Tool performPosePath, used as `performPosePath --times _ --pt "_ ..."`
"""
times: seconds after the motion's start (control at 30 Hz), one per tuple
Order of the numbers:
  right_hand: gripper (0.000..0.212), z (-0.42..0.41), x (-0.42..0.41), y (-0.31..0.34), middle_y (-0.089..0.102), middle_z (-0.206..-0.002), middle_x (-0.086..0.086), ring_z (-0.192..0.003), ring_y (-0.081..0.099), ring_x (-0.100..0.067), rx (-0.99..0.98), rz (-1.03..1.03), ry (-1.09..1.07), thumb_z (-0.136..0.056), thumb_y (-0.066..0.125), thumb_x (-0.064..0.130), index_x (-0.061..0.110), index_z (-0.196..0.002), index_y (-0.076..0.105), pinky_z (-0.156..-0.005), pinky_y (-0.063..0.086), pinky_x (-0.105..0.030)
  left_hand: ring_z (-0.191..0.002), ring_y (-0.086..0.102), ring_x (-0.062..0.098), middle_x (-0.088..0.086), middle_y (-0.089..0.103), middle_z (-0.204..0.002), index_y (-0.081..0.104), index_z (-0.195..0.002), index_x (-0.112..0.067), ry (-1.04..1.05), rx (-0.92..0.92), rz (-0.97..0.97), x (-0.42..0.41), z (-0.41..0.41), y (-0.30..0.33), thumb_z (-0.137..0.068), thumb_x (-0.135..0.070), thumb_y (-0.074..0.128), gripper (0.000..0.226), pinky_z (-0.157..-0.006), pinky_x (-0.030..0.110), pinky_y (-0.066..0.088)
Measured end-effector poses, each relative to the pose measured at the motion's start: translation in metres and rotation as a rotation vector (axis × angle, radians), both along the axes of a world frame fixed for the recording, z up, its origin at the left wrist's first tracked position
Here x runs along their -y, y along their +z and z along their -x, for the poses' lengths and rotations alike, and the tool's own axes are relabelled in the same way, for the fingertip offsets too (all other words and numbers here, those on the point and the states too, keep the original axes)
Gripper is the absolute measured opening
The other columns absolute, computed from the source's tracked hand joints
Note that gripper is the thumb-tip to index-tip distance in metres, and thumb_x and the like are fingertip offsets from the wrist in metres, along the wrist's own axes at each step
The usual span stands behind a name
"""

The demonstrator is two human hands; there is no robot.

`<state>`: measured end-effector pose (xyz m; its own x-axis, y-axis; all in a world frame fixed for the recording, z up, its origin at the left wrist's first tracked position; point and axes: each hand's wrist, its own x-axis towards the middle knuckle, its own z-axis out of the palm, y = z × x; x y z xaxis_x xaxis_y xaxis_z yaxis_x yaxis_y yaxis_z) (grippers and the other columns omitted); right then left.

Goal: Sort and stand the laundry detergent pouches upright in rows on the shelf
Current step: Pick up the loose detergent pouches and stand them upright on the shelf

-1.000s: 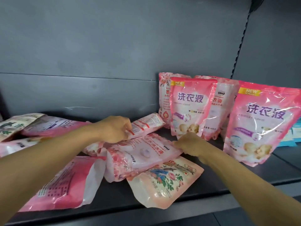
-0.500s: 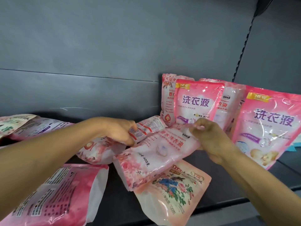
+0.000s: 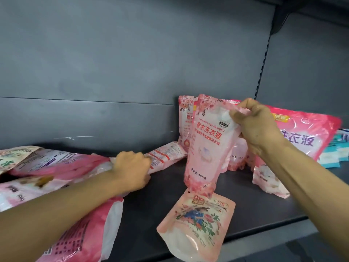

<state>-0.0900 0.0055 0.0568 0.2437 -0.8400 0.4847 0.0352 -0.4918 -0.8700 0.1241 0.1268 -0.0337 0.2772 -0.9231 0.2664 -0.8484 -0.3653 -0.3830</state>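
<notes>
Your left hand (image 3: 132,172) grips a lying pink pouch (image 3: 164,156) while your right hand (image 3: 255,125) pinches the rose-print detergent pouch (image 3: 204,146) by its top corner, hanging mid-stand, so next set its base squarely on the shelf (image 3: 245,210) beneath.

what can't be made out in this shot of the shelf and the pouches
Head view only:
- Standing pouches at the back: fronts hidden by the lifted pink pouch and the right hand.
- Blue packs: cut off by the right edge.
- Pile of pouches at left: blurred, partly covered by the left hand and forearm, cut by the left edge.
- Floral pouch: small print unreadable.
</notes>
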Motion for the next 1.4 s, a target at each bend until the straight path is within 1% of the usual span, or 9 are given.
performPosePath --times 0.1,0.27,0.43,0.7,0.87,1.03,1.13,1.27,1.4 --pt "0.035 0.014 0.007 0.008 0.042 -0.063 -0.004 -0.046 0.036 -0.012 0.021 0.062 -0.088 -0.092 0.056 0.009 0.021 -0.062 0.044 -0.046 0.033 -0.022 -0.109 0.061 0.025 0.003 0.063 -0.117 0.057 -0.113 -0.019 0.017 0.1 -0.018 0.009 0.005 -0.006 -0.091 -0.034 0.046 0.029 -0.072 0.029 0.04" --pt "0.033 0.038 0.021 0.004 0.047 -0.065 -0.004 -0.066 0.045 -0.022 0.095 0.037 -0.128 -0.091 0.058 0.008 0.02 -0.064 0.042 -0.064 0.041 -0.038 -0.11 0.061 0.024 0.002 0.063 -0.116 0.061 -0.108 -0.017 0.048 0.112 -0.046 0.022 0.014 0.0 -0.088 -0.015 0.047 0.024 -0.069 0.028 0.035" --pt "0.032 0.056 0.028 -0.006 0.049 -0.057 0.005 -0.041 0.044 -0.002 0.155 0.045 -0.141 -0.092 0.057 0.011 0.022 -0.066 0.041 -0.045 0.039 -0.02 -0.108 0.062 0.027 0.003 0.063 -0.114 0.062 -0.108 -0.015 0.105 0.083 -0.01 0.03 0.012 0.024 -0.083 -0.003 0.052 0.03 -0.067 0.028 0.037" --pt "0.022 0.059 0.032 -0.01 0.061 -0.079 -0.005 -0.065 0.058 -0.02 0.027 0.106 -0.22 -0.092 0.059 0.015 0.021 -0.076 0.045 -0.051 0.052 -0.033 -0.099 0.064 0.029 0.006 0.066 -0.105 0.061 -0.097 -0.013 0.095 0.213 0.048 0.041 0.006 0.07 -0.079 0.007 0.048 0.03 -0.062 0.028 0.036" --pt "0.029 0.06 0.033 -0.014 0.061 -0.087 0.004 -0.073 0.064 -0.014 -0.021 0.092 -0.191 -0.085 0.066 0.003 0.018 -0.1 0.047 -0.047 0.054 -0.021 -0.094 0.065 0.026 0.004 0.067 -0.099 0.06 -0.094 -0.016 0.038 0.336 0.079 0.052 0.006 0.099 -0.081 0.005 0.048 0.027 -0.063 0.027 0.034" --pt "0.035 0.063 0.037 -0.021 0.066 -0.102 -0.007 -0.086 0.068 -0.027 0.003 0.064 -0.166 -0.081 0.07 0.003 0.021 -0.103 0.05 -0.067 0.059 -0.043 -0.075 0.056 0.02 -0.001 0.065 -0.082 0.054 -0.08 -0.022 -0.064 0.532 0.011 0.07 0.008 0.122 -0.075 0.001 0.053 0.024 -0.072 0.029 0.023" --pt "0.034 0.062 0.04 -0.024 0.066 -0.104 -0.01 -0.087 0.068 -0.029 0.02 0.036 -0.136 -0.081 0.071 0.006 0.026 -0.099 0.05 -0.073 0.058 -0.047 -0.069 0.059 0.017 -0.005 0.047 -0.055 0.049 -0.067 -0.022 -0.185 0.613 -0.065 0.084 0.004 0.123 -0.067 -0.002 0.062 0.023 -0.07 0.027 0.024" --pt "0.035 0.061 0.039 -0.029 0.069 -0.098 -0.006 -0.082 0.07 -0.02 0.046 0.001 -0.115 -0.083 0.069 0.007 0.014 -0.111 0.05 -0.066 0.059 -0.036 -0.048 0.052 0.012 -0.01 0.045 -0.037 0.056 -0.045 -0.023 -0.294 0.746 -0.046 0.102 0.005 0.11 -0.041 -0.009 0.076 0.025 -0.058 0.025 0.024" --pt "0.037 0.064 0.037 -0.036 0.071 -0.095 0.001 -0.079 0.071 -0.013 0.083 -0.003 -0.083 -0.082 0.069 0.006 0.013 -0.114 0.052 -0.063 0.059 -0.026 -0.062 0.055 0.015 -0.008 0.055 -0.051 0.06 -0.057 -0.022 -0.408 0.672 0.008 0.112 0.023 0.112 -0.057 -0.002 0.07 0.022 -0.063 0.028 0.021"
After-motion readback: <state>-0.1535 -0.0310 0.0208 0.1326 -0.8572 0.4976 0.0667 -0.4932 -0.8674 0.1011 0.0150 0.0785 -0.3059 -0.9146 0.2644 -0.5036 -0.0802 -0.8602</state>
